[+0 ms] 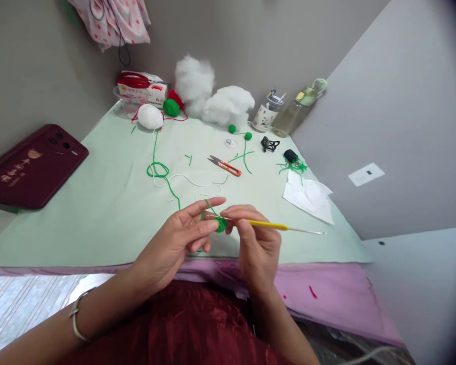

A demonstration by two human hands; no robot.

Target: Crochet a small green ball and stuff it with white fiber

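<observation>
Between the thumb and fingers of my left hand point(190, 228) is a small green crochet piece point(221, 224). Green yarn point(174, 192) runs from the table up over my raised left index finger. My right hand point(256, 243) grips a crochet hook point(268, 224) by its yellow handle, with the metal tip pointing left at the green piece. Whether the tip passes through a stitch is too small to tell. The hook's other metal end sticks out to the right. Both hands are close together above the table's front edge.
Orange thread snips point(225, 166) lie mid-table near green yarn scraps. Behind are white stuffing point(228, 104), yarn balls point(151, 116), a pen cup point(266, 114) and a bottle point(296, 109). A phone point(34, 165) stands at left; a black claw clip point(269, 144) and white paper point(307, 197) lie right.
</observation>
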